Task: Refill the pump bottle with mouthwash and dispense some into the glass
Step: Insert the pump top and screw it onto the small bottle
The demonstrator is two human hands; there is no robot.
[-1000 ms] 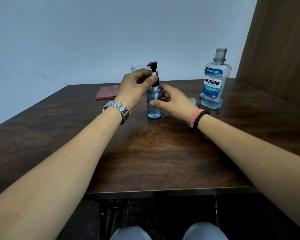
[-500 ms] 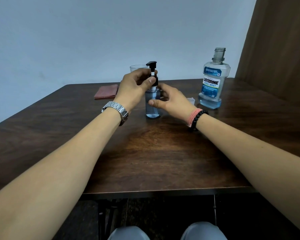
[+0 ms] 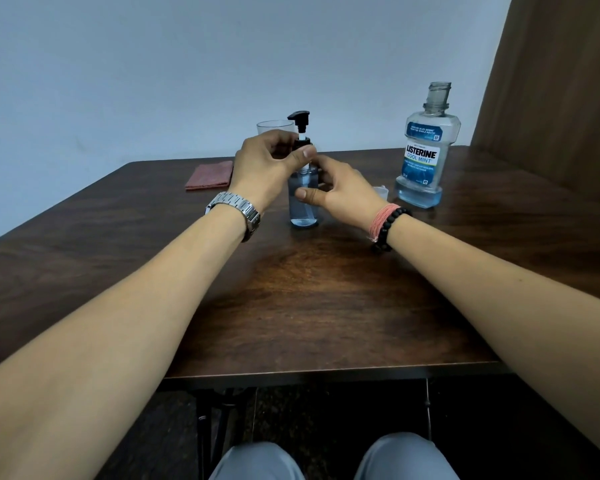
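Seated, knees under a dark wooden table (image 3: 291, 306), forearms stretched forward. Mid-table: pump bottle (image 3: 303, 199) upright, blue liquid inside, pump head raised. Left hand (image 3: 267, 164), watch at the wrist, pinching the black collar between thumb and fingers. Right hand (image 3: 343, 192), beaded bracelet at the wrist, wrapped around the body. Just behind: glass (image 3: 274, 127), mostly hidden. Farther right: Listerine (image 3: 425, 150), uncapped, low on liquid. Far left: red cloth (image 3: 209, 174).

A dark wooden table (image 3: 309, 306) carried a pump bottle (image 3: 303, 202) mid-surface, a glass (image 3: 274, 127) behind it, a mouthwash bottle (image 3: 425, 157) and small cap (image 3: 381, 192) toward the right edge, and a folded red cloth (image 3: 209, 175) near the far edge.
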